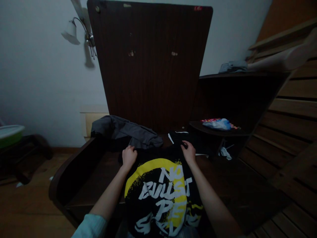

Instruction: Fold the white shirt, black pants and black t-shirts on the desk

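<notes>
A black T-shirt (138, 198) with a yellow ring and white lettering is spread out in front of me, its lower part hanging toward my lap. At its upper left, my left hand (129, 156) has its fingers closed on the cloth. My right hand (189, 152) pinches the upper right of the same shirt. Just beyond my left hand lies a crumpled grey garment (128, 130). Behind my right hand is a folded black garment with white edging (182, 136).
The dark wooden bench (94, 178) has a curved arm on the left and a tall back panel (153, 66). On the right, a shelf (223, 133) holds a plastic bag (218, 124). Slatted wood (287, 132) stands far right; a green basin (11, 135) sits far left.
</notes>
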A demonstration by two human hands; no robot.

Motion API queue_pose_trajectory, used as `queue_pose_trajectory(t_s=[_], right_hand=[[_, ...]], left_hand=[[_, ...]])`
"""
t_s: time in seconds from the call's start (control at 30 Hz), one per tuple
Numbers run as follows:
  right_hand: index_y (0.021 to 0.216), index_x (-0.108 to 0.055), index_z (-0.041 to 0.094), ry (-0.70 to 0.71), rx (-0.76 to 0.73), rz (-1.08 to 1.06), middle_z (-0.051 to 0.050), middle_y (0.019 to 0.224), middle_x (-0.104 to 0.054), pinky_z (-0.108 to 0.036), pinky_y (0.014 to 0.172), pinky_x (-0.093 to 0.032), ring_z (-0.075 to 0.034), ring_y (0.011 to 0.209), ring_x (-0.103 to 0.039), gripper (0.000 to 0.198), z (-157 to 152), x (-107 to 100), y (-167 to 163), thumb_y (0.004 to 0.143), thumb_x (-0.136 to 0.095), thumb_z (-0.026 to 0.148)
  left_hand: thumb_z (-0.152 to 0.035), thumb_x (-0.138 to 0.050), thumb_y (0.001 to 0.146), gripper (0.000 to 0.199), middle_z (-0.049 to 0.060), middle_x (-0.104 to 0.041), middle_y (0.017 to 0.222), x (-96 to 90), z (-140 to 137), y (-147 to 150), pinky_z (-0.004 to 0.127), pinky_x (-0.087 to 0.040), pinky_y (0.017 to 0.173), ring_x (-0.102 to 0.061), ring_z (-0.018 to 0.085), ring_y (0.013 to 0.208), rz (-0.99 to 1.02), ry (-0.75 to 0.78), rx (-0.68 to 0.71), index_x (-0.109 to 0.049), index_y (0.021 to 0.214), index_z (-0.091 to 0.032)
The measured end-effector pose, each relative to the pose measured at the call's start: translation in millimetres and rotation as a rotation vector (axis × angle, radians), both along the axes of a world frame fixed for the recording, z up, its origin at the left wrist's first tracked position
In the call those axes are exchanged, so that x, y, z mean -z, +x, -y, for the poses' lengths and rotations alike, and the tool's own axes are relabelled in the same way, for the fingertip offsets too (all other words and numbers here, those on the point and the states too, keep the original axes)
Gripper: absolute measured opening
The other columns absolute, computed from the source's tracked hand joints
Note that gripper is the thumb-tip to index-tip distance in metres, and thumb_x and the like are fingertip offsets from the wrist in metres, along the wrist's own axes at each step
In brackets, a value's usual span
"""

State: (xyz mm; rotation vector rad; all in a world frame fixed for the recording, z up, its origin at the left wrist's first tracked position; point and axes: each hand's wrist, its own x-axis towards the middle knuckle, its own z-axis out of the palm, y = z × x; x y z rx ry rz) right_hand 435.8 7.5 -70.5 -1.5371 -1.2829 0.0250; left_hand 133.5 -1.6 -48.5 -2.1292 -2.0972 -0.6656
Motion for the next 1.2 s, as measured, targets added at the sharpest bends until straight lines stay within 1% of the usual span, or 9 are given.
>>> queue_pose_trajectory(t_s=[0.07,0.13,0.23,0.37,0.5,0.67,0.97,1.1,1.2], right_hand=[[0.086,-0.062,0.016,0.086,-0.105,-0.015,-0.009,0.085,-0.063,-0.035,0.077,-0.042,-0.022,0.081,-0.057,0.025,-0.5,-0.6,-2.6,0.069,-0.047,0.027],[0.08,-0.062,0.017,0.128,-0.185,-0.015,-0.008,0.082,-0.062,-0.035,0.075,-0.042,-0.022,0.079,-0.057,0.022,-0.7,-0.7,-5.6,0.07,-0.046,0.03],[0.073,-0.06,0.019,0.128,-0.256,-0.031,-0.007,0.078,-0.062,-0.035,0.074,-0.043,-0.021,0.078,-0.057,0.02,-1.6,0.8,-9.1,0.07,-0.046,0.033],[0.073,-0.057,0.02,0.09,-0.287,-0.083,-0.005,0.075,-0.063,-0.034,0.072,-0.043,-0.021,0.074,-0.058,0.021,-3.3,3.3,-11.6,0.068,-0.046,0.037],[0.071,-0.053,0.02,0.092,-0.198,-0.127,-0.006,0.071,-0.061,-0.033,0.069,-0.043,-0.021,0.072,-0.056,0.024,-2.6,2.7,-11.2,0.068,-0.046,0.042],[0.066,-0.05,0.02,0.129,-0.065,-0.136,-0.005,0.069,-0.058,-0.031,0.066,-0.041,-0.019,0.068,-0.053,0.031,0.0,0.7,-7.3,0.069,-0.045,0.051],[0.063,-0.047,0.021,0.09,-0.043,-0.155,-0.001,0.055,-0.052,-0.025,0.053,-0.035,-0.016,0.054,-0.049,0.039,4.4,-2.2,-9.8,0.07,-0.043,0.059],[0.056,-0.045,0.021,0.073,-0.01,-0.11,0.001,0.05,-0.048,-0.024,0.05,-0.031,-0.013,0.048,-0.043,0.044,8.3,-4.9,-9.4,0.071,-0.041,0.062],[0.051,-0.042,0.02,0.064,0.0,-0.08,0.002,0.047,-0.044,-0.023,0.049,-0.028,-0.011,0.046,-0.039,0.048,11.0,-7.4,-8.6,0.073,-0.039,0.062]], left_hand=[[-0.012,-0.036,0.077,0.03,0.014,-0.06,0.096,-3.2,1.5,-3.6,0.034,-0.039,0.08,-0.055,0.026,0.095,0.006,0.019,-0.082,-0.062,0.093,-0.011],[-0.01,-0.038,0.075,0.03,0.013,-0.062,0.094,-4.1,2.2,-4.6,0.035,-0.038,0.08,-0.055,0.026,0.095,0.002,0.026,-0.09,-0.062,0.093,-0.011],[-0.011,-0.043,0.074,0.029,0.009,-0.063,0.098,-1.1,2.1,0.0,0.034,-0.035,0.087,-0.054,0.023,0.099,-0.014,0.034,0.019,-0.06,0.097,-0.014],[-0.024,-0.045,0.08,0.026,0.006,-0.064,0.101,4.9,0.9,7.5,0.03,-0.034,0.089,-0.054,0.02,0.098,-0.037,0.022,0.192,-0.06,0.1,-0.017],[-0.037,-0.039,0.086,0.034,0.008,-0.065,0.092,6.4,0.3,6.7,0.033,-0.037,0.083,-0.057,0.022,0.09,-0.063,0.034,0.257,-0.064,0.093,-0.016],[-0.035,-0.036,0.089,0.037,0.008,-0.065,0.084,5.6,-0.6,3.4,0.03,-0.038,0.077,-0.058,0.02,0.084,-0.069,0.012,0.286,-0.067,0.086,-0.016],[-0.033,-0.056,0.078,0.02,0.006,-0.065,0.088,11.0,-4.0,-0.3,0.029,-0.038,0.078,-0.058,0.02,0.087,-0.046,-0.034,0.325,-0.067,0.087,-0.019],[-0.026,-0.058,0.077,0.013,0.006,-0.065,0.088,9.6,-3.6,-1.2,0.029,-0.038,0.078,-0.058,0.02,0.087,-0.061,-0.047,0.31,-0.065,0.084,-0.019],[-0.023,-0.053,0.08,0.011,0.005,-0.065,0.087,6.9,-1.5,-1.0,0.027,-0.039,0.076,-0.059,0.019,0.086,-0.035,-0.016,0.291,-0.062,0.085,-0.018]])
